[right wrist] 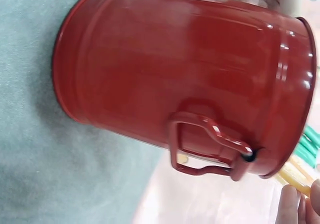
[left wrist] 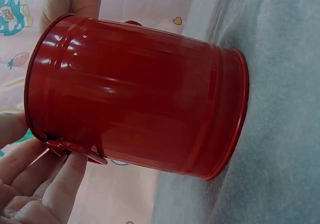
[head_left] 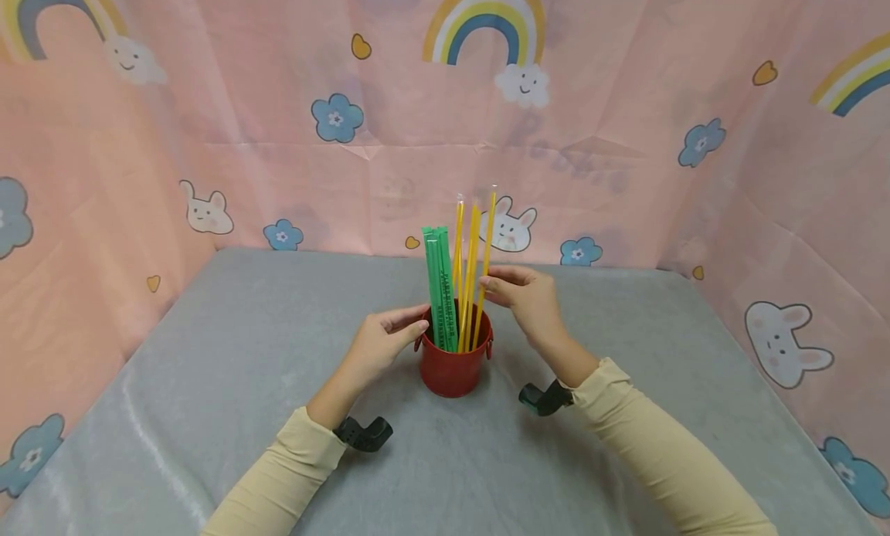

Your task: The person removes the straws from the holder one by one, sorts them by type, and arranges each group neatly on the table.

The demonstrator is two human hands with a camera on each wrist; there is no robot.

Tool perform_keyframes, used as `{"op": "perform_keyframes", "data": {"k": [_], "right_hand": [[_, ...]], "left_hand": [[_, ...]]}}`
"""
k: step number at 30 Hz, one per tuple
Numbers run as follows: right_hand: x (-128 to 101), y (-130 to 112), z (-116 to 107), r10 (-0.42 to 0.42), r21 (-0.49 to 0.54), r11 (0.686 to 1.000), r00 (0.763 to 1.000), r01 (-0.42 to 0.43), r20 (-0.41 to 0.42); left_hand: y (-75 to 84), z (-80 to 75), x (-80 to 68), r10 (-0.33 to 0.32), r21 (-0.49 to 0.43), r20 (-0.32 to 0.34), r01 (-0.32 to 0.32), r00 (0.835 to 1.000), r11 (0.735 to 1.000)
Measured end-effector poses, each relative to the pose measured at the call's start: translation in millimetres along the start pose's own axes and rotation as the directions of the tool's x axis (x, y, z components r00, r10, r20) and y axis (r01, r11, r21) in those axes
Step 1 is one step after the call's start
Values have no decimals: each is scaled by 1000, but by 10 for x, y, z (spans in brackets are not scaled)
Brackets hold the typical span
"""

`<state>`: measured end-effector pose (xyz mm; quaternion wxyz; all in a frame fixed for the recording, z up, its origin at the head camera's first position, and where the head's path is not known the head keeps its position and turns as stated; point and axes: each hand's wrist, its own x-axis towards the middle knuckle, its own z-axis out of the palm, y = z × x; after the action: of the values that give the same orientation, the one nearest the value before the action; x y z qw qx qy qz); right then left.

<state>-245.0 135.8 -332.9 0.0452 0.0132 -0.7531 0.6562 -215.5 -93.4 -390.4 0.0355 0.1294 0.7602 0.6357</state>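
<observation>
A red metal bucket [head_left: 450, 374] with small side handles stands upright on the grey cloth. Inside it are green-wrapped sticks [head_left: 439, 289] with dark print on the left, and yellow straws [head_left: 469, 273] in clear wrappers beside them. My left hand [head_left: 378, 343] grips the bucket's left rim, its fingers against the side handle [left wrist: 75, 149] in the left wrist view. At the right, my right hand [head_left: 528, 300] pinches one yellow straw [head_left: 488, 235] between thumb and fingers. That straw's top stands higher than the others, and its lower end is inside the bucket.
Grey cloth [head_left: 229, 381] covers the table. A pink printed curtain [head_left: 278, 173] hangs behind and along both sides. Black wrist mounts [head_left: 365, 434] sit below each hand, near the beige sleeves [head_left: 653, 443].
</observation>
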Motion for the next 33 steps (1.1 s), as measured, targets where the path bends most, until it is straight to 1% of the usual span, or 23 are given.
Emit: {"op": "perform_keyframes", "data": {"k": [5, 14, 21, 27, 33], "right_hand": [[-22, -73, -34, -15, 22, 1000, 1000, 15, -12], [-60, -189, -93, -67, 48, 997, 998, 68, -16], [-76, -258, -122, -74, 77, 994, 997, 76, -32], [-104, -329, -149, -80, 82, 993, 995, 84, -51], [-133, -394, -191, -95, 155, 982, 994, 103, -59]], "left_hand": [[-13, -3, 4, -9, 0, -1, 9, 1000, 1000], [-1, -3, 0, 0, 1, -2, 0, 1000, 1000], [-2, -5, -8, -2, 3, 0, 2, 1000, 1000], [-4, -5, -12, 1, 3, -1, -1, 1000, 1000], [4, -1, -5, 5, 4, -5, -5, 1000, 1000]]}}
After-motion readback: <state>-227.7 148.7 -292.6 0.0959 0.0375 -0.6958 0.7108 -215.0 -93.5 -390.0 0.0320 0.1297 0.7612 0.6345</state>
